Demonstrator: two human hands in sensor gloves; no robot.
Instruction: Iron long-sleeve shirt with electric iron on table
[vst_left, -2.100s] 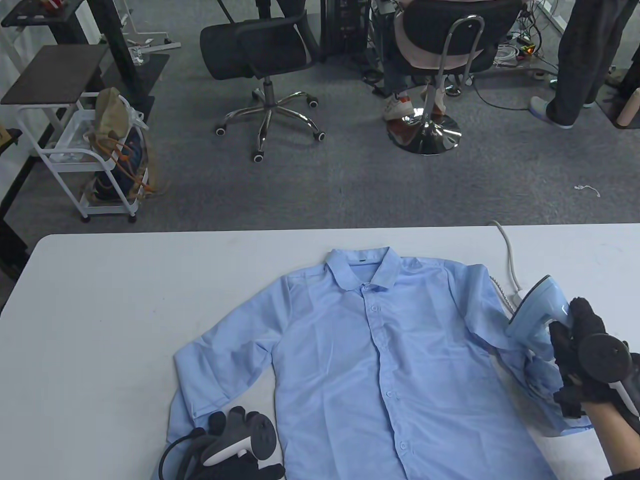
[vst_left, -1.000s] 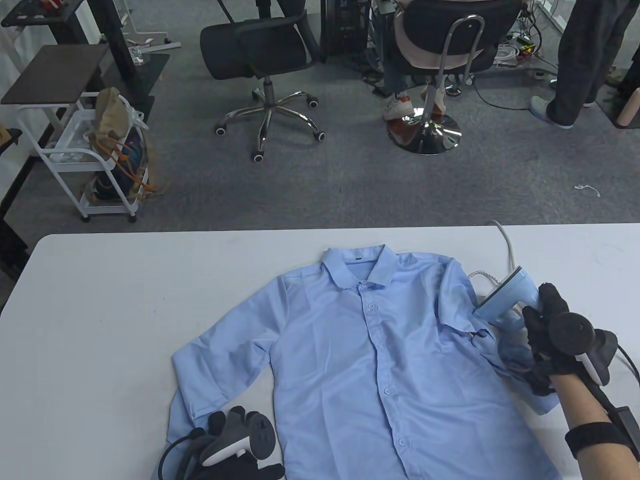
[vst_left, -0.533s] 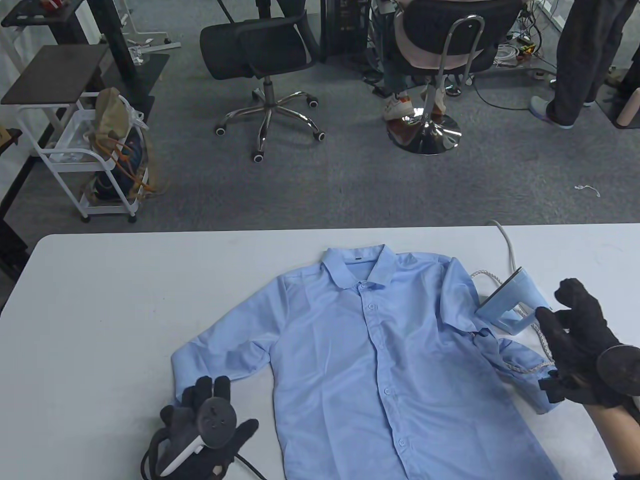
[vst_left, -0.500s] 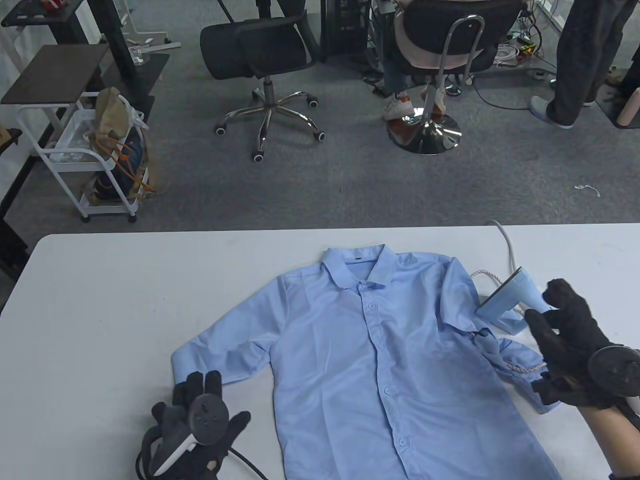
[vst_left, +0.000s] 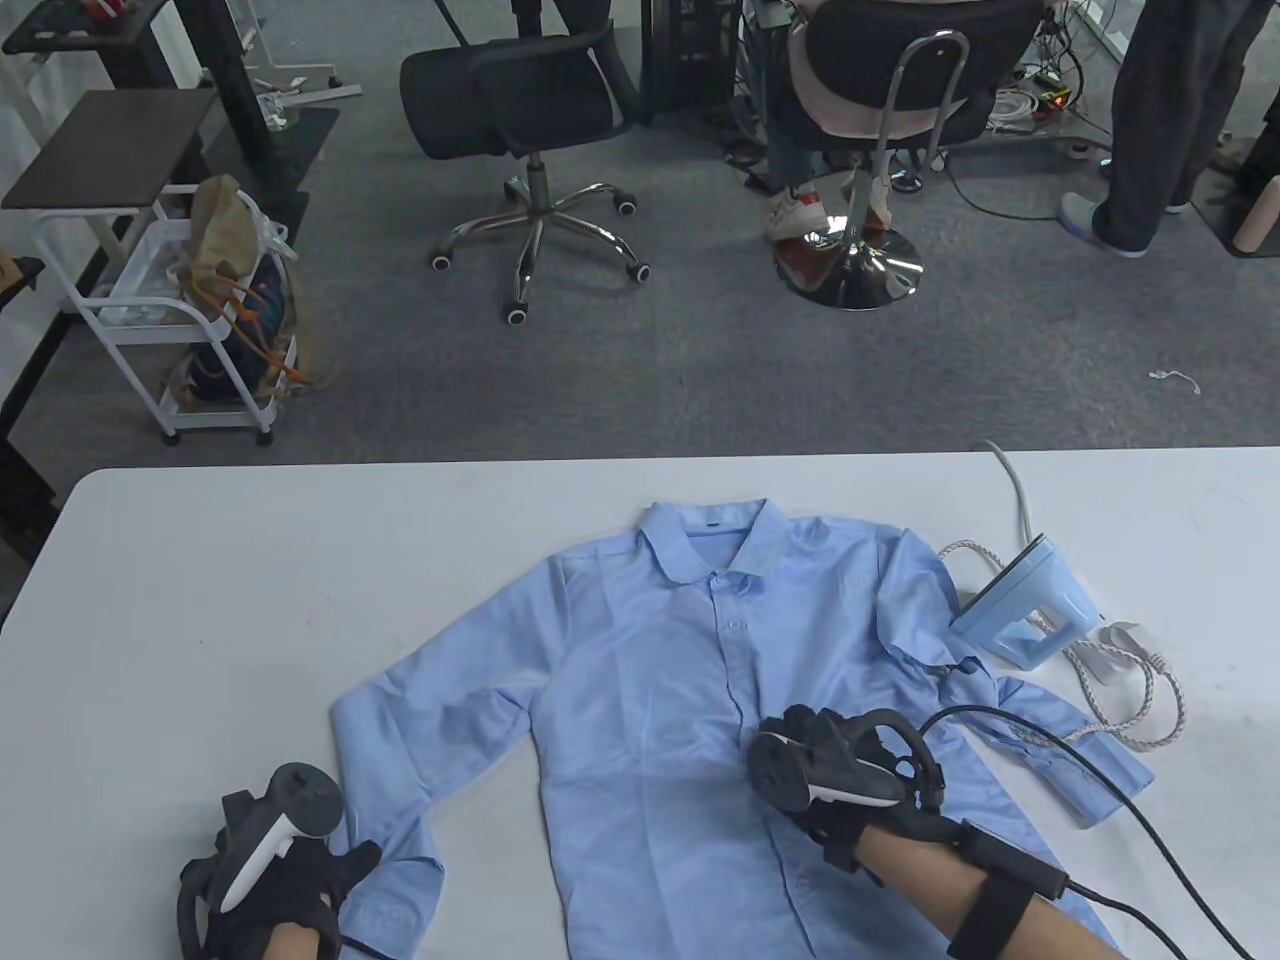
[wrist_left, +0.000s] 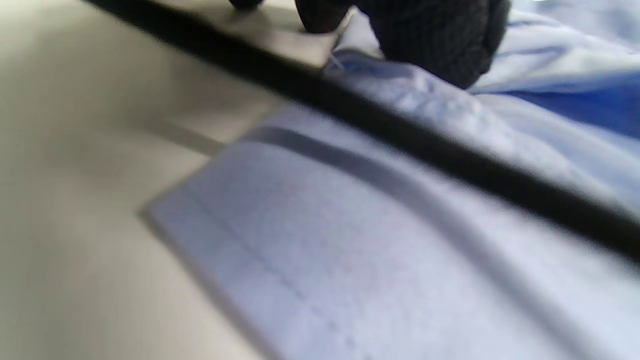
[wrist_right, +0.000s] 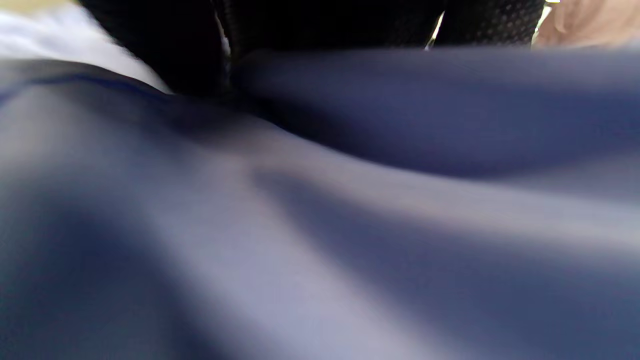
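progress: mid-task, smoothing | iron (vst_left: 1030, 612) parked at 3 o'clock, unheld | right hand (vst_left: 835, 775) flat on shirt (vst_left: 660, 690) front, fingers hidden | left hand (vst_left: 275, 880) at 7 o'clock cuff, grip unclear | creases remain

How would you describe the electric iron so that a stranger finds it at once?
Look at the white table and the light blue shirt spread on it. Just past the shirt's sleeve on the view's right stands the iron, the only hard, wedge-shaped pale blue thing, with a braided white cord looping beside it.

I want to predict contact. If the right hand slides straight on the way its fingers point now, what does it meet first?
The right hand points up-left along the shirt front, so probably only more cloth and the button placket; the iron is off to the side.
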